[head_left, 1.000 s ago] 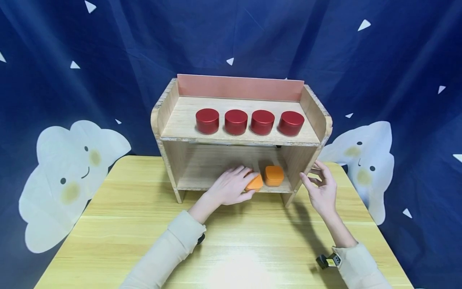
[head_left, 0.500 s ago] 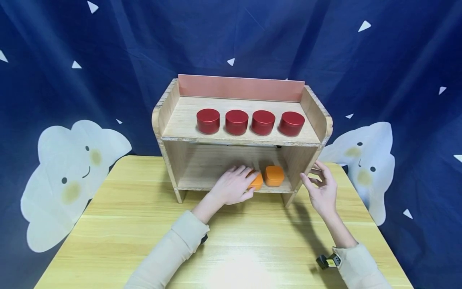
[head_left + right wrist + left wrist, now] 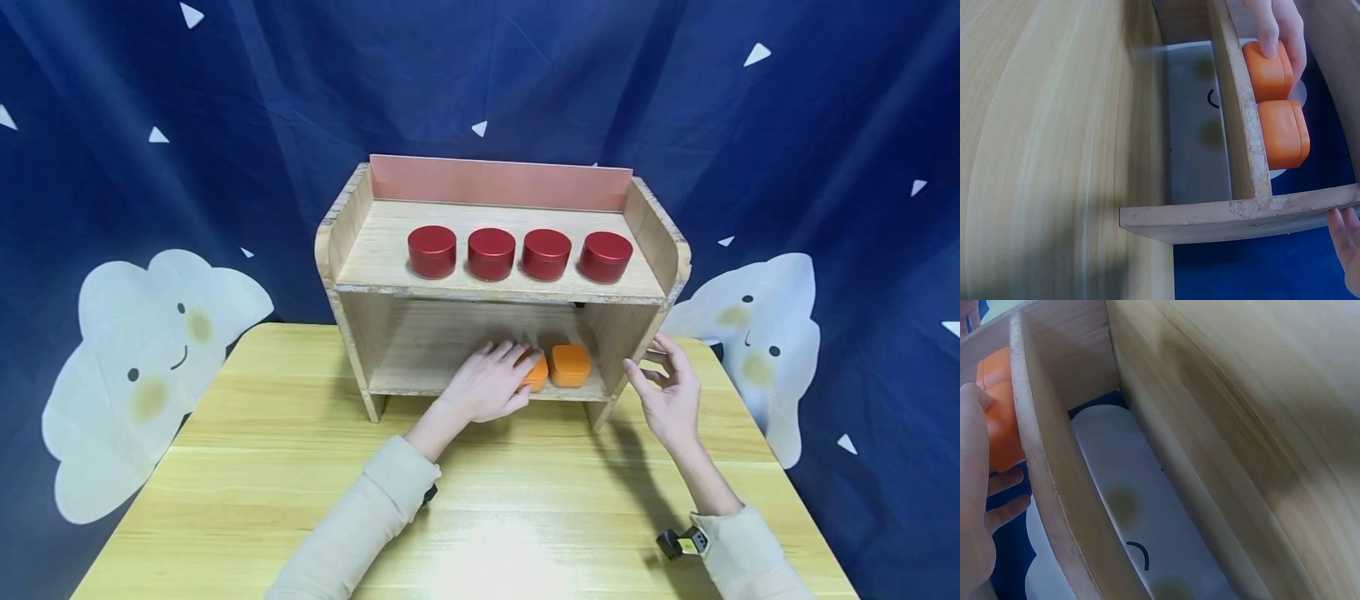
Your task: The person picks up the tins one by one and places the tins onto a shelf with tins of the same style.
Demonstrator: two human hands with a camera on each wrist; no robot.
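My left hand (image 3: 486, 388) holds a rounded square orange tin (image 3: 536, 377) on the lower board of a small wooden shelf (image 3: 367, 342). The thumb is on its near side and the fingers lie over its top. Just right of it stands a second, matching orange tin (image 3: 571, 366); the right wrist view shows the first tin (image 3: 1266, 70) close against this second tin (image 3: 1280, 133). At the shelf's right side panel (image 3: 1197, 215), my right hand (image 3: 671, 400) has its fingertips against the outer face, its fingers loosely bent.
Several round red tins (image 3: 491, 253) stand in a row on the upper board, before a pink back strip (image 3: 501, 182). The shelf stands on a light wooden table (image 3: 262, 433). Behind hangs a dark blue curtain (image 3: 420, 75) with white clouds.
The orange tin in my left hand has gone from tilted to flat on the lower board and shifted slightly right toward the other one. My right hand has stayed at the side panel.
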